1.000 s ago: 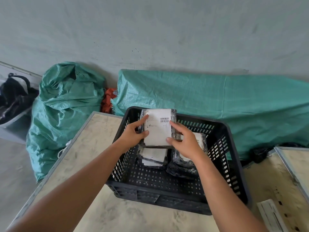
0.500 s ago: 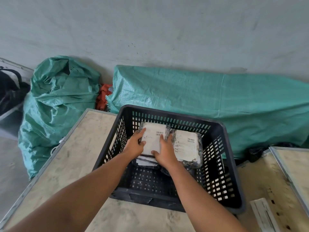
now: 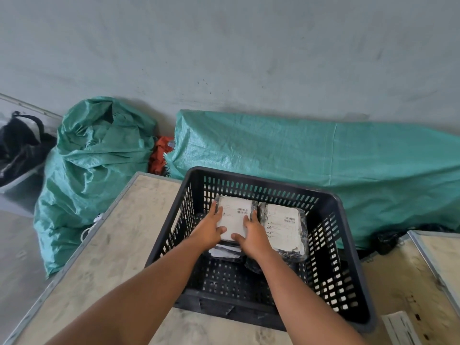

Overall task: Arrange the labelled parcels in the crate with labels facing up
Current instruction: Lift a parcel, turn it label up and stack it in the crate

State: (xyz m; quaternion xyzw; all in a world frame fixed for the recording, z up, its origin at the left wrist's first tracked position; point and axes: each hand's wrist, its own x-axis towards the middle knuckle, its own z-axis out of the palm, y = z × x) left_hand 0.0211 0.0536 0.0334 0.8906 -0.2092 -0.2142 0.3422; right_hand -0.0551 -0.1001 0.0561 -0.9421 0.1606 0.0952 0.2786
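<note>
A black slotted crate (image 3: 348,247) stands on the table in front of me. Inside, at the back left, lies a dark-wrapped parcel (image 3: 235,215) with its white barcode label facing up, on top of another labelled parcel (image 3: 224,252). My left hand (image 3: 207,231) grips its left edge and my right hand (image 3: 252,236) its right edge. Beside it to the right rests a second parcel (image 3: 282,226), label up, touching my right hand's side.
The crate sits on a pale table (image 3: 119,245) with a metal edge. Green woven sacks (image 3: 92,170) and a long green-covered bundle (image 3: 323,158) lie behind it by the wall. A second table (image 3: 438,255) and a white strip (image 3: 400,327) are at right.
Both hands lowered the labelled parcel from above the crate's back rim down onto the left stack inside. The view shifted slightly.
</note>
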